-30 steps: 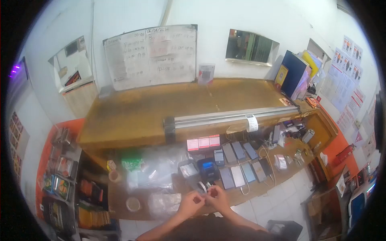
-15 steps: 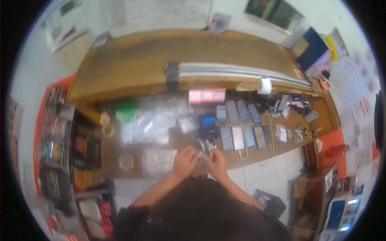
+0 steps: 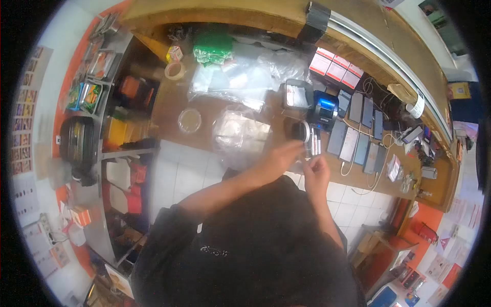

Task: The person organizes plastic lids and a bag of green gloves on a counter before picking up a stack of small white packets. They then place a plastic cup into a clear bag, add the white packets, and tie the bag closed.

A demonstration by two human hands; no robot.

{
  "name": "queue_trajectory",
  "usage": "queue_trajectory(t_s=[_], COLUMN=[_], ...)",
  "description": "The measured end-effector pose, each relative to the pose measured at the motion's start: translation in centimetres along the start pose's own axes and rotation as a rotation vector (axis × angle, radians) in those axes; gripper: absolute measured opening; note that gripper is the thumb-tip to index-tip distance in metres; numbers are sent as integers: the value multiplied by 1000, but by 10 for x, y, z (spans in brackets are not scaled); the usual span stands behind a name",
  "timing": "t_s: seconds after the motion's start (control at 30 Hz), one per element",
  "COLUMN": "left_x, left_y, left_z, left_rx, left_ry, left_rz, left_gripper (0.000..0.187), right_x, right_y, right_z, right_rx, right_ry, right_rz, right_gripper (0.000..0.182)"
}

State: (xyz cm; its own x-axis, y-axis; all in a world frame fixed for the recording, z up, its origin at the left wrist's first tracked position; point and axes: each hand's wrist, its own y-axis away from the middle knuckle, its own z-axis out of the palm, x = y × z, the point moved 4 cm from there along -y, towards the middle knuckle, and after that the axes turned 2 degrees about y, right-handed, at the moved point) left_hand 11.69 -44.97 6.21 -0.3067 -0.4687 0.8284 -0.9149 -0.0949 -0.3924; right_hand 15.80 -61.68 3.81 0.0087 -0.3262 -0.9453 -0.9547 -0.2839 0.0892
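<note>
My left hand (image 3: pixel 282 159) reaches over the table's front edge, and motion smears its fingers. Close beside it, my right hand (image 3: pixel 317 170) has its fingers pinched together; a thin pale piece seems to show at the fingertips, too small to name. Just beyond both hands is a dark object with a white ring, perhaps a tape roll (image 3: pixel 306 132). Several slim white-and-dark sticks (image 3: pixel 316 141) stand to its right. Behind them sits a black Epson printer (image 3: pixel 326 110) with a blue-lit top. To the left lies a transparent plastic bag (image 3: pixel 240 130) with pale flat packets.
Several phones (image 3: pixel 350 145), some cabled, lie at the right. Red-and-white boxes (image 3: pixel 336 68) stand behind the printer. Plastic sheets (image 3: pixel 232 77), a green bag (image 3: pixel 213 47), a tape roll (image 3: pixel 175 71) and a round lid (image 3: pixel 190 121) are further left. A raised wooden ledge (image 3: pixel 245 19) runs behind.
My view has turned and tilted down, so the table appears lower-angled and nearer. My hands, earlier together at a small pale piece, are now slightly apart, the left one moving.
</note>
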Motion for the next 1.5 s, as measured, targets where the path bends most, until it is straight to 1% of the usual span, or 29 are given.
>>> queue_trajectory(t_s=[0.1,0.13,0.23,0.33,0.43,0.53,0.63,0.67,0.77,0.8,0.87,0.9,0.97,1.0,1.03,1.07,1.1,1.17,1.2,1.27,1.33,1.37,1.4,1.43,1.47,1.5], left_x=[-6,-7,-16,-14,-18,-17,-21,-23,-15,-8,-23,-34,-57,-63,-64,-62,-57,-46,-45,-59,-63,-62,-58,-57,-63,-68], left_y=[2,0,5,8,10,8,5,2,-3,-6,-5,-3,11,13,15,19,21,14,13,18,13,10,6,3,2,-1], left_z=[-7,-7,-1,-1,0,4,2,-9,-29,-30,-20,-14,11,26,36,43,49,44,40,34,31,29,26,24,23,25], left_rx=[-8,10,-156,-138,-155,-165,-102,29,205,261,197,163,111,59,-10,-95,-190,-190,-183,-247,-290,-317,-340,-361,-382,-394], left_ry=[-22,25,62,132,109,-16,-61,-102,-51,-54,74,138,736,1038,1255,1470,1682,1584,1531,1469,1453,1384,1320,1257,1187,1237], left_rz=[-122,-47,-116,-83,-80,-56,-232,-223,-328,-313,-428,-482,-788,-929,-961,-996,-1041,-1050,-1060,-1081,-1121,-1143,-1158,-1169,-1124,-1122], left_gripper=[20,15,21,30,40,48,53,48,41,30,27,26,23,22,23,24,25,25,25,24,23,22,22,21,20,20], right_x=[-9,-17,-12,-11,-16,-7,-10,-7,3,-8,-39,-36,-24,-30,-31,-34,-34,-38,-41,-43,-43,-44,-40,-40,-42,-43], right_y=[-4,-4,-7,-8,-8,-6,-6,-6,-5,-7,-15,-16,-18,-18,-16,-17,-19,-21,-20,-16,-16,-14,-13,-11,-10,-9], right_z=[2,2,2,7,6,11,7,2,-11,-10,-7,-7,-7,-4,-1,2,1,-6,-10,-16,-21,-23,-24,-27,-31,-35], right_rx=[51,66,74,13,-19,-59,-45,38,244,285,367,289,151,142,138,118,145,92,92,79,74,71,31,21,10,-2], right_ry=[54,37,-60,-38,-32,17,-26,-66,63,-30,-219,-143,10,59,175,45,60,-21,-14,-12,-40,-47,-71,-70,-70,-71], right_rz=[40,88,36,-11,29,-8,-32,14,7,5,-4,-56,-154,-266,-294,-297,-374,-311,-327,-343,-441,-494,-428,-420,-415,-410], right_gripper=[23,22,22,21,21,21,21,20,15,13,12,12,12,12,14,14,14,13,13,12,12,12,12,10,9,8])
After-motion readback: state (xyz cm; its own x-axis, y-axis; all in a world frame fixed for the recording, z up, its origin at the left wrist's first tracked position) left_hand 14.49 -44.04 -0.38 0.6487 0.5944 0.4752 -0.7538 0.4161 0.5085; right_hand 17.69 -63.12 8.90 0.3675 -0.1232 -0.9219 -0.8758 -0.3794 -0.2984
